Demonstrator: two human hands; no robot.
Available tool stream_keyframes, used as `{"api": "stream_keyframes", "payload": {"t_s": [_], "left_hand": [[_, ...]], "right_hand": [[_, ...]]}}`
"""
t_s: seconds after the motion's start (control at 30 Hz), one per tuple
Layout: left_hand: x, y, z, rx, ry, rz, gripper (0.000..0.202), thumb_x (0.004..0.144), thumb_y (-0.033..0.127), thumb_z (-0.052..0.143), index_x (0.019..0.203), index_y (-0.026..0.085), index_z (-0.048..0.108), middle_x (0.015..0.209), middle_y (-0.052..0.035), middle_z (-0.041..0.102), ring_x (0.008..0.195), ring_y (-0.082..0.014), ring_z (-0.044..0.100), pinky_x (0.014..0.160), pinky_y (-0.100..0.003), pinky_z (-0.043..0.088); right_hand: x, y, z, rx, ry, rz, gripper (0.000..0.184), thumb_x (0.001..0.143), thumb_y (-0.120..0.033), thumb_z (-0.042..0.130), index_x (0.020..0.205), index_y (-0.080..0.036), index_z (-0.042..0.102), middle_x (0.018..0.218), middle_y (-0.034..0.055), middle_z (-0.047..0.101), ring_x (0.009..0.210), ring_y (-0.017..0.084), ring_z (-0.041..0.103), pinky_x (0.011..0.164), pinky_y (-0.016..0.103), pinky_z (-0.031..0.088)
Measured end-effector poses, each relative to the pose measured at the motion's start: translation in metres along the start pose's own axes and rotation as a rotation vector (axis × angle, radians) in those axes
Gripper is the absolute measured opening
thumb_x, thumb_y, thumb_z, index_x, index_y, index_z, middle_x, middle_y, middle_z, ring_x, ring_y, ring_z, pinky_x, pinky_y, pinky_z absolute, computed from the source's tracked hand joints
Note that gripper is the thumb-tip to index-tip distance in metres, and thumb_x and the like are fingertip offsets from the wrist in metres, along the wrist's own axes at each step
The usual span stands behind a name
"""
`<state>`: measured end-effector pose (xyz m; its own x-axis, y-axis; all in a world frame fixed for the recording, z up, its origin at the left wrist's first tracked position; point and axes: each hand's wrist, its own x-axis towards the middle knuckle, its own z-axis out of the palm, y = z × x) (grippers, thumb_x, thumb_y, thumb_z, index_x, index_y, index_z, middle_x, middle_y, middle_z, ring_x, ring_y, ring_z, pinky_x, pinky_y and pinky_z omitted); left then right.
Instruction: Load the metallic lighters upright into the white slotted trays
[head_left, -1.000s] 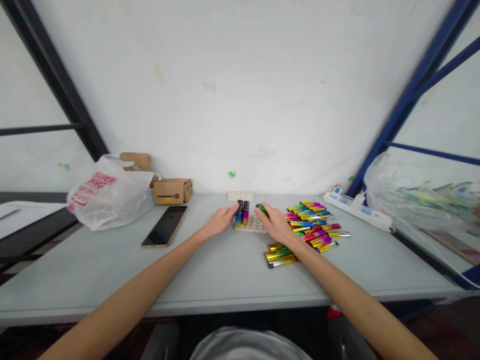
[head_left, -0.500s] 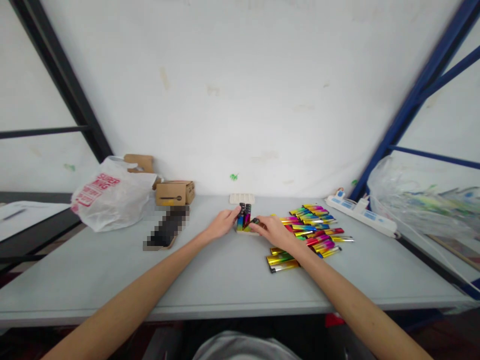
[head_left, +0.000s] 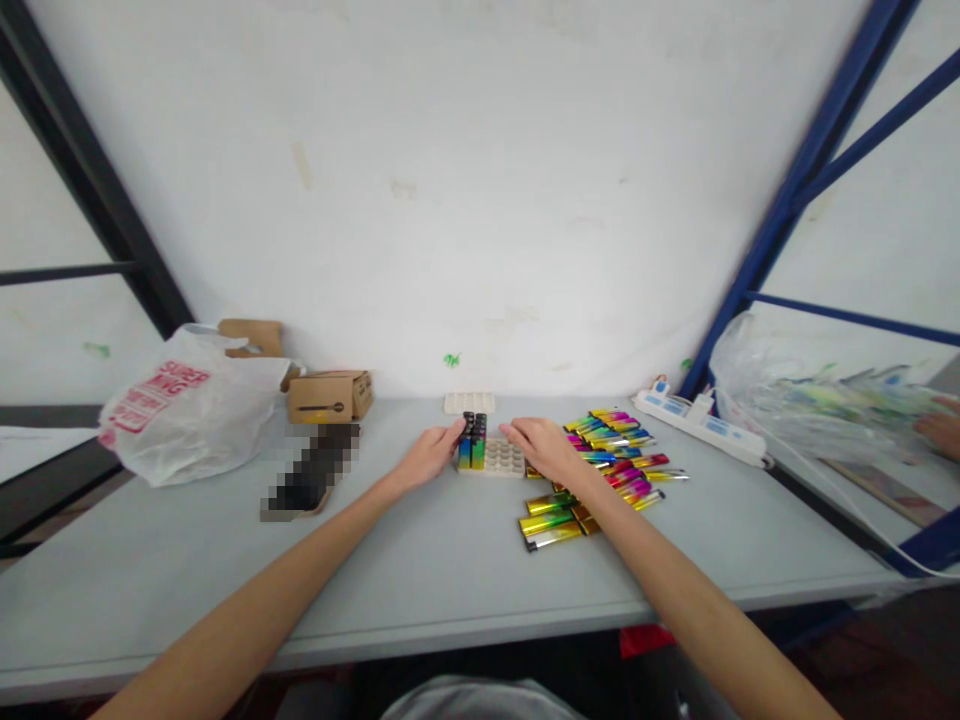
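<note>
A pale tray (head_left: pixel 506 460) with rows of small hollows lies in the middle of the table. Several slim, shiny rainbow sticks with black tops (head_left: pixel 472 445) stand upright in its left part. My left hand (head_left: pixel 427 458) is closed at the left side of these sticks, its thumb against their black tops. Over the tray's right end is my right hand (head_left: pixel 546 448), fingers stretched toward the sticks, and nothing shows in them. A loose pile of similar sticks (head_left: pixel 630 463) lies beside and partly behind my right hand and forearm.
Another pale tray (head_left: pixel 469 402) rests by the wall. On the left are a white plastic bag (head_left: pixel 199 400), a cardboard box (head_left: pixel 330 397) and a blurred-out dark object (head_left: pixel 315 475). A power strip (head_left: pixel 701 428) lies on the right. Another person's hand (head_left: pixel 941 425) shows at the right edge.
My right hand has drawn back from the upright sticks, and the stick it held no longer shows in it. The tray's hollows are now uncovered. The whole view has shifted a little.
</note>
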<state>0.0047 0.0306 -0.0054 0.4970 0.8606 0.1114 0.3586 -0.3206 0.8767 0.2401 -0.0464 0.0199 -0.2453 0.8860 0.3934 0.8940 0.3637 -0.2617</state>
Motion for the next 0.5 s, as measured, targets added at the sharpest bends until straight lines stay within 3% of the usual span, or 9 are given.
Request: {"api": "stream_keyframes", "payload": {"t_s": [0.07, 0.13, 0.23, 0.37, 0.5], "left_hand": [[0.0, -0.001, 0.0, -0.013, -0.005, -0.009, 0.072, 0.081, 0.093, 0.032, 0.056, 0.026, 0.035, 0.045, 0.0065, 0.031, 0.042, -0.0123, 0.033, 0.044, -0.027, 0.027], [0.0, -0.001, 0.0, -0.031, -0.01, -0.023, 0.072, 0.08, 0.094, 0.034, 0.057, 0.026, 0.034, 0.044, 0.0068, 0.03, 0.042, -0.0119, 0.032, 0.043, -0.027, 0.026], [0.001, -0.001, 0.0, -0.076, -0.028, -0.05, 0.072, 0.077, 0.096, 0.036, 0.058, 0.027, 0.032, 0.044, 0.0077, 0.029, 0.041, -0.0111, 0.031, 0.042, -0.026, 0.024], [0.001, 0.001, 0.0, -0.176, -0.055, -0.114, 0.074, 0.072, 0.1, 0.037, 0.06, 0.027, 0.029, 0.045, 0.0097, 0.026, 0.039, -0.0092, 0.025, 0.04, -0.024, 0.022], [0.0, 0.005, -0.002, -0.173, -0.052, -0.129, 0.071, 0.075, 0.096, 0.043, 0.062, 0.026, 0.033, 0.046, 0.0102, 0.027, 0.039, -0.0089, 0.026, 0.039, -0.024, 0.023]], "right_hand": [[-0.003, 0.028, -0.009, -0.017, 0.016, 0.007, 0.037, 0.109, -0.037, 0.043, 0.103, -0.015, 0.072, 0.101, 0.0126, 0.073, 0.098, 0.021, 0.067, 0.092, 0.03, 0.045], [-0.008, 0.057, -0.018, -0.059, -0.054, 0.015, 0.029, 0.104, -0.029, 0.052, 0.114, -0.011, 0.073, 0.114, 0.0171, 0.073, 0.11, 0.024, 0.065, 0.101, 0.033, 0.044], [-0.017, 0.088, -0.031, -0.059, -0.18, 0.079, 0.03, 0.099, -0.03, 0.058, 0.114, -0.013, 0.077, 0.116, 0.0168, 0.075, 0.108, 0.027, 0.068, 0.099, 0.034, 0.047], [-0.022, 0.1, -0.039, 0.023, -0.3, 0.108, 0.033, 0.099, -0.036, 0.055, 0.098, -0.018, 0.082, 0.096, 0.0098, 0.081, 0.087, 0.024, 0.071, 0.084, 0.03, 0.05], [-0.021, 0.097, -0.037, 0.075, -0.318, 0.149, 0.031, 0.097, -0.038, 0.059, 0.096, -0.016, 0.081, 0.093, 0.0104, 0.08, 0.082, 0.023, 0.07, 0.078, 0.03, 0.05]]}}
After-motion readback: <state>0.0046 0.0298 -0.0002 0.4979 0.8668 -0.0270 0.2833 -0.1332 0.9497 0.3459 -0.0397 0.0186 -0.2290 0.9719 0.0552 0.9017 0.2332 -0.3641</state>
